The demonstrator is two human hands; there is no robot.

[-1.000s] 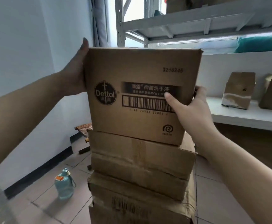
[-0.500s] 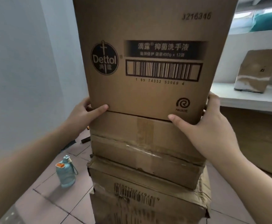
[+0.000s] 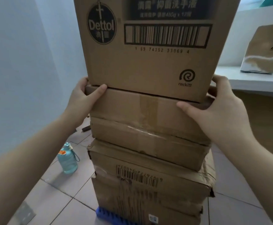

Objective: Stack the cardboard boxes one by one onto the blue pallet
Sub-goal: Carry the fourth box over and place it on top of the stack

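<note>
A tall Dettol cardboard box [image 3: 148, 65] rests on top of a stack of worn cardboard boxes. Directly under it lies a flat taped box [image 3: 145, 125], and below that a torn box with a barcode [image 3: 148, 184]. The stack stands on the blue pallet [image 3: 105, 215], of which only a corner shows at the bottom. My left hand [image 3: 82, 101] grips the left upper corner of the flat taped box, thumb on its front. My right hand [image 3: 217, 111] holds that same box's right upper corner, just under the Dettol box.
A light-blue water bottle [image 3: 67, 161] stands on the tiled floor left of the stack. A pale wall runs close along the left. At the right, a white shelf [image 3: 252, 78] carries a brown package [image 3: 265, 49].
My hands slid down from the Dettol box's sides to the flat box beneath it. The Dettol box now rests on the stack, and the view has moved closer and lower.
</note>
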